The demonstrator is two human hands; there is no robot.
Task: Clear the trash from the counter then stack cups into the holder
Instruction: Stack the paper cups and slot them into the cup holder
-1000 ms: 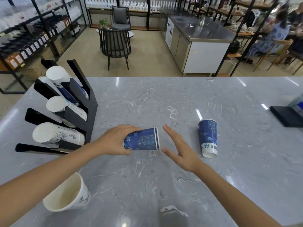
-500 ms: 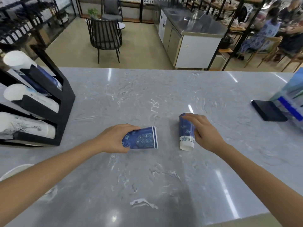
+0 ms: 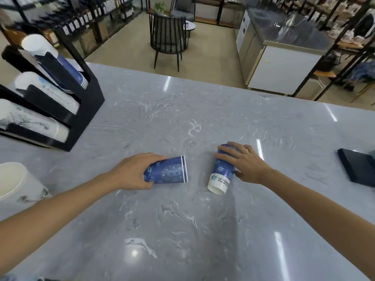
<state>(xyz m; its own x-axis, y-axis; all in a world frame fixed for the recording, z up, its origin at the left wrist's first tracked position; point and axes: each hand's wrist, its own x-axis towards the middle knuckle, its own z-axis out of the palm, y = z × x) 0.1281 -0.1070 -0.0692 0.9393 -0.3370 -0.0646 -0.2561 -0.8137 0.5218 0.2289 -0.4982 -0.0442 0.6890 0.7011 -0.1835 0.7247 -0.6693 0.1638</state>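
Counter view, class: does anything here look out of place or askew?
Yes. Two blue paper cups lie tipped on their sides on the counter: one under the left hand, one under the right hand. Neither is in the black cup holder. No spill shows.

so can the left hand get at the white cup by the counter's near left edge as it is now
Probably not yet: the left hand is closed on a blue patterned cup. The white cup stands unobstructed beside that forearm, so the path itself looks free.
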